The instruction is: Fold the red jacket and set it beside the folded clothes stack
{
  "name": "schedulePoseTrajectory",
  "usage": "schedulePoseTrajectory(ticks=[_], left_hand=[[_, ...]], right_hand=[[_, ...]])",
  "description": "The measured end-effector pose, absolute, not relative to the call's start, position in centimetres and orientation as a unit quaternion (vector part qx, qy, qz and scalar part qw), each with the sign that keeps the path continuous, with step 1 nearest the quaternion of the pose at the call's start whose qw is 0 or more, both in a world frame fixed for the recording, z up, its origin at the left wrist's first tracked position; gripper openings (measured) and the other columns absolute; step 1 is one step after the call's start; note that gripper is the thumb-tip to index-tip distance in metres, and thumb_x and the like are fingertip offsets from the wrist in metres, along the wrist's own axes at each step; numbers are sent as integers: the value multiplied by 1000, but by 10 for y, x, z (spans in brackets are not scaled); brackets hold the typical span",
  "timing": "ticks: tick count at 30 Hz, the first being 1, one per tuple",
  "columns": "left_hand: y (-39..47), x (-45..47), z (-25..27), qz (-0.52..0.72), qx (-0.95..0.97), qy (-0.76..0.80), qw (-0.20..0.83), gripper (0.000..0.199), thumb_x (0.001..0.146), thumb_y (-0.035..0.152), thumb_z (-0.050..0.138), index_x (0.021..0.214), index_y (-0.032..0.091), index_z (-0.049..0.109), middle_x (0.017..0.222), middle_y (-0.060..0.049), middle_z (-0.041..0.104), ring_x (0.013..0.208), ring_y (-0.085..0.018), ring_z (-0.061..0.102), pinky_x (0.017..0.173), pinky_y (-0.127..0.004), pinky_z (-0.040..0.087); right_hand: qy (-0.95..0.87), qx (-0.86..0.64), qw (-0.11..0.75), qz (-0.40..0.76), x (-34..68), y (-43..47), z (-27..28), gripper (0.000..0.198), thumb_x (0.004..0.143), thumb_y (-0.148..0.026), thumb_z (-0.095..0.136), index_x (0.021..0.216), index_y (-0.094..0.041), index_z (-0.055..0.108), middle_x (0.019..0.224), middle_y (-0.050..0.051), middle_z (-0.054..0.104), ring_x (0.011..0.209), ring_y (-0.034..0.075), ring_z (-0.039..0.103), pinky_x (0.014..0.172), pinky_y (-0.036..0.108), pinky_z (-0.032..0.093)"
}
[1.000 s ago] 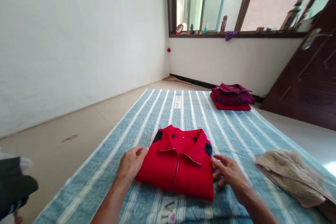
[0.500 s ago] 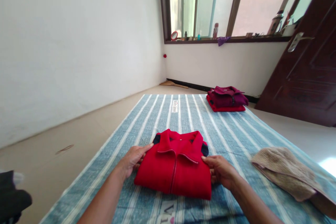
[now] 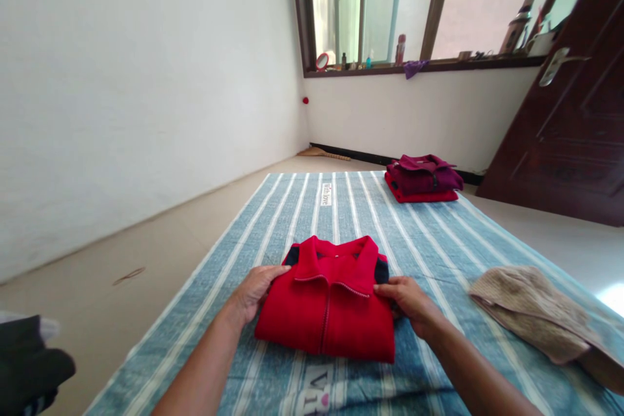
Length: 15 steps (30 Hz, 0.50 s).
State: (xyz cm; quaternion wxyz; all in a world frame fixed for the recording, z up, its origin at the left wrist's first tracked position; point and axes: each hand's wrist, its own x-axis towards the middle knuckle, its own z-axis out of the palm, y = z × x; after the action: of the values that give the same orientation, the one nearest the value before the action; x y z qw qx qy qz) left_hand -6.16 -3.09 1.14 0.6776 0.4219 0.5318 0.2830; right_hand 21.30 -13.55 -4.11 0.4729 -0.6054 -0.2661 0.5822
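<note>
While our red zip-up jacket (image 3: pixel 287 315) lies folded on the blue-and-white striped cloth (image 3: pixel 214 312), front up and collar toward the far end, both our hands hold its sides. Our left hand (image 3: pixel 256 289) is narrowed on the left edge, thumb on top near the navy shoulder panel, its fingers curled around the side and partly hidden. Our right hand (image 3: pixel 402 299) pinches the right edge below the other navy panel, thumb over the fabric and the remaining fingers mostly out of sight beside it. We see the zip running down the middle, the collar flaps spread apart above it. Near the far right corner, a folded maroon garment (image 3: pixel 422 177) rests on a folded red garment (image 3: pixel 426 197). To the right of our right hand, well apart from the jacket, lies a crumpled tan cloth (image 3: pixel 533 309).
</note>
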Motion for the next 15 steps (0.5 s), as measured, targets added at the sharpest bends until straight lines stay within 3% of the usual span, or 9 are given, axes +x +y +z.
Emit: schedulePoseTrajectory(ticks=[4, 7, 15], left_hand=[[-31, -62, 5, 280, 325, 472, 771, 19, 67, 25, 72, 79, 11, 67, 68, -8, 73, 62, -24, 69, 71, -37, 56], [-36, -59, 5, 271, 254, 449, 812, 19, 72, 26, 66, 84, 11, 66, 69, -9, 73, 68, -27, 70, 75, -41, 56], [-31, -34, 12, 376, 217, 435, 789, 17, 73, 15, 62, 89, 9, 66, 67, -10, 73, 66, -27, 71, 69, -38, 58]], right_hand=[[-204, -544, 515, 630, 208, -134, -47, 19, 63, -24, 67, 62, -17, 50, 47, -4, 50, 38, 7, 41, 38, 20, 27], [-152, -487, 528, 679, 206, -133, -56, 16, 64, -26, 66, 66, -15, 55, 53, 0, 58, 42, 9, 47, 42, 21, 33], [-229, -436, 565, 662, 246, -93, -44, 21, 56, -22, 74, 67, -16, 57, 59, 0, 64, 49, 11, 55, 49, 22, 40]])
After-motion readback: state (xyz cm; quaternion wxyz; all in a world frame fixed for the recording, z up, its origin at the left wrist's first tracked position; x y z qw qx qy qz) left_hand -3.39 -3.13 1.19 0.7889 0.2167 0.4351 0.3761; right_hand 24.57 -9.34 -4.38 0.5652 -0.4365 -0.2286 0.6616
